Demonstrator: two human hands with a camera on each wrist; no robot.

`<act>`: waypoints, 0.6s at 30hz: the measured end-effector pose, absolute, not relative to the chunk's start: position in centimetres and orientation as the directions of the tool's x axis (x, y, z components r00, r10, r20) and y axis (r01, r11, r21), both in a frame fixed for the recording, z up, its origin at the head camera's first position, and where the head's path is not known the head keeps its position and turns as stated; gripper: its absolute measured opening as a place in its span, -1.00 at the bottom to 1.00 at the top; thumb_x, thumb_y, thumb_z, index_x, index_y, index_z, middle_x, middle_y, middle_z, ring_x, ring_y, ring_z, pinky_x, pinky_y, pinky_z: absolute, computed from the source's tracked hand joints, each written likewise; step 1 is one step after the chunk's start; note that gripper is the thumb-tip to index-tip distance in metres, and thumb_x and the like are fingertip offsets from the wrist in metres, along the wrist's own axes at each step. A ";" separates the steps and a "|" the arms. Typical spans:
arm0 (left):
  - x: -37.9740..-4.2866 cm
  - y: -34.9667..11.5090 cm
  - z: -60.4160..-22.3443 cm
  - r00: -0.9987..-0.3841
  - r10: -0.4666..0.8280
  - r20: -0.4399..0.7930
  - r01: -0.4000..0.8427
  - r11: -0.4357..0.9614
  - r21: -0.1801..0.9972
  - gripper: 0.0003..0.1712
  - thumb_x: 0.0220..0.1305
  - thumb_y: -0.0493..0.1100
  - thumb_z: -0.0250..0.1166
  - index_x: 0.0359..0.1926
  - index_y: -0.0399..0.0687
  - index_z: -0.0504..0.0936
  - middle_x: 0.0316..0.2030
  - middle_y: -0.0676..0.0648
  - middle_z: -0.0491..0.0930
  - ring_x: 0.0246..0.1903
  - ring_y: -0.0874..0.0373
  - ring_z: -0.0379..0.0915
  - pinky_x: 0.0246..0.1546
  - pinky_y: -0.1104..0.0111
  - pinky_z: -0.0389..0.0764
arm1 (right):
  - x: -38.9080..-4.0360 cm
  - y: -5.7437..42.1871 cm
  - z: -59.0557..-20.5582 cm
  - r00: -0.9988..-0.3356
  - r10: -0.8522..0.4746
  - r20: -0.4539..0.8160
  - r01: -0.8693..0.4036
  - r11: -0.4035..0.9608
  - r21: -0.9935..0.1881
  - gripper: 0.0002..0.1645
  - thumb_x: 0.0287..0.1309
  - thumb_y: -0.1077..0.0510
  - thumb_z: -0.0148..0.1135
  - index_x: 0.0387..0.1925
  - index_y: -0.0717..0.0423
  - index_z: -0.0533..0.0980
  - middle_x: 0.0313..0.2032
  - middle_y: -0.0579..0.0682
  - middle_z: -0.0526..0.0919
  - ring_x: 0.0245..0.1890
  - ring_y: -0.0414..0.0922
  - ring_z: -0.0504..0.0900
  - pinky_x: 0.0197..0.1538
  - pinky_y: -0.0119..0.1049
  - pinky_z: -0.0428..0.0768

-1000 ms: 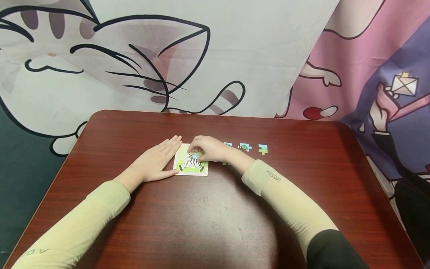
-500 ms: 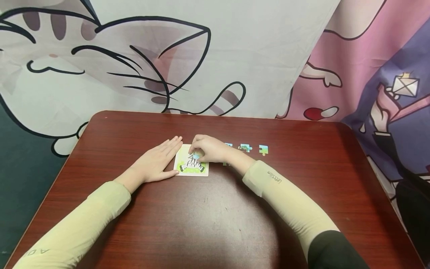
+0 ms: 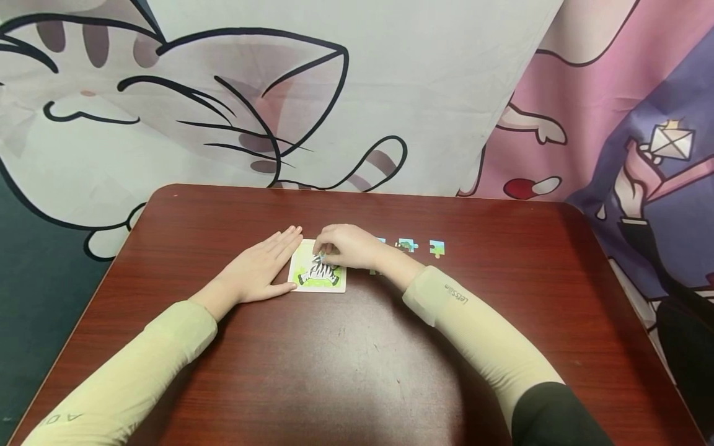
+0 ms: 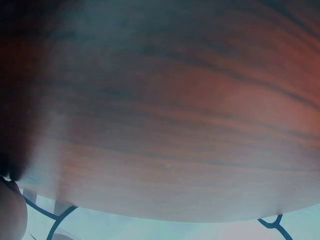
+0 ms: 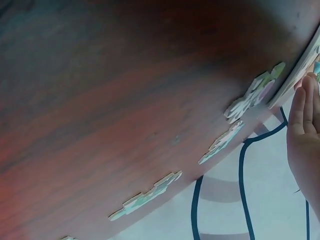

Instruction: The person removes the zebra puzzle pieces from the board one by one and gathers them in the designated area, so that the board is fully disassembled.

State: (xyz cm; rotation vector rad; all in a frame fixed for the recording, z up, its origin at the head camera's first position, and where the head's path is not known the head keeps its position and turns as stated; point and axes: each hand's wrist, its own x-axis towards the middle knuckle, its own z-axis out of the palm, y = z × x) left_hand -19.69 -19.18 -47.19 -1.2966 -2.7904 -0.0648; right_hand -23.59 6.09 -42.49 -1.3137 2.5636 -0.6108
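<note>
A small square puzzle board (image 3: 318, 287) with a zebra picture and a pale rim lies flat on the table. My left hand (image 3: 253, 269) lies flat against its left side, fingers straight, thumb and fingertips at the edge. Over the upper right part of the board, my right hand (image 3: 351, 248) pinches a small bluish puzzle piece (image 3: 321, 256) between thumb and fingers. Most of that piece is hidden by the fingers; a blue-green bit of it (image 5: 318, 70) shows at the right wrist view's edge. The left wrist view has only a blurred fingertip at its lower left corner.
Loose puzzle pieces lie right of the board: one with a dark shape (image 3: 406, 245), one blue and green (image 3: 437, 248), and others partly behind the right wrist. The right wrist view shows a white-green piece (image 5: 255, 95) near the board. A printed curtain (image 3: 446, 93) hangs behind the table (image 3: 346, 371).
My right fingers have shifted slightly over the board and the pinched piece has turned, so less of its blue face shows. The left hand has stayed in place.
</note>
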 end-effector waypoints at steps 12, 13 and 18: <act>-19.8 -19.2 -47.2 -0.642 0.764 0.072 0.766 0.643 0.004 0.06 0.22 0.43 -0.13 0.44 -0.26 -0.09 0.45 -0.19 -0.14 0.44 0.01 -0.26 0.40 0.20 -0.03 | -23.9 6.5 -41.8 -0.609 -0.791 0.061 -0.673 0.474 -0.568 -0.93 0.15 0.16 0.24 -0.36 -0.07 0.62 -0.33 -0.25 0.61 -0.35 -0.41 0.53 -0.21 -0.59 0.51; -19.8 -19.2 -47.2 -0.642 0.763 0.071 0.765 0.643 0.005 0.05 0.22 0.43 -0.13 0.44 -0.26 -0.09 0.45 -0.19 -0.14 0.44 0.01 -0.27 0.41 0.20 -0.04 | -23.9 6.5 -41.7 -0.611 -0.789 0.063 -0.667 0.471 -0.577 -0.93 0.15 0.16 0.24 -0.36 -0.07 0.62 -0.33 -0.24 0.61 -0.35 -0.41 0.53 -0.21 -0.59 0.52; -19.7 -19.2 -47.2 -0.640 0.765 0.072 0.767 0.641 0.007 0.05 0.23 0.42 -0.14 0.44 -0.26 -0.09 0.45 -0.19 -0.15 0.44 0.02 -0.28 0.41 0.20 -0.06 | -24.0 6.9 -41.2 -0.625 -0.777 0.070 -0.643 0.462 -0.611 -0.93 0.16 0.16 0.23 -0.35 -0.06 0.62 -0.32 -0.24 0.62 -0.35 -0.41 0.54 -0.20 -0.58 0.53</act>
